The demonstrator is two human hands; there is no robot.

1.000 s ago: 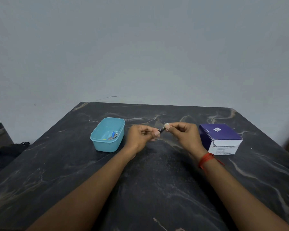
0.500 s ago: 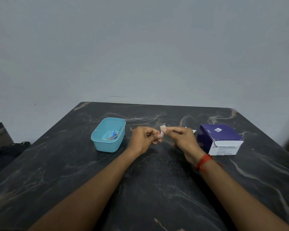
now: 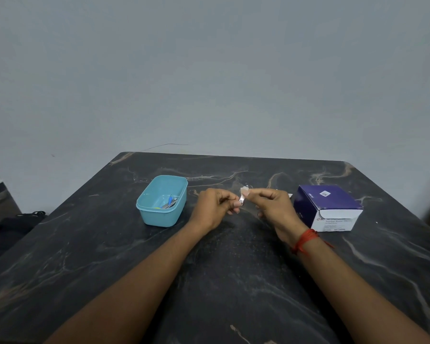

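Both hands are up over the middle of the tabletop [image 3: 233, 281], meeting fingertip to fingertip. The left hand [image 3: 212, 209] pinches a small shiny metal piece [image 3: 241, 201] by its lower end, fingers curled in around it. The right hand [image 3: 273, 207] pinches a little white pad [image 3: 244, 190] against the top of that piece. So the piece sits in the air between the two hands, roughly midway between the blue tub [image 3: 159, 216] on the left and the purple box [image 3: 330, 202] on the right. It looks to me like the wiping step, the pad being worked over the metal. What the piece is exactly, I can't make out. A few small tools [image 3: 170, 203] lie in the tub. Next, I'd guess, the left hand needs a firm hold while the right draws the pad along the length
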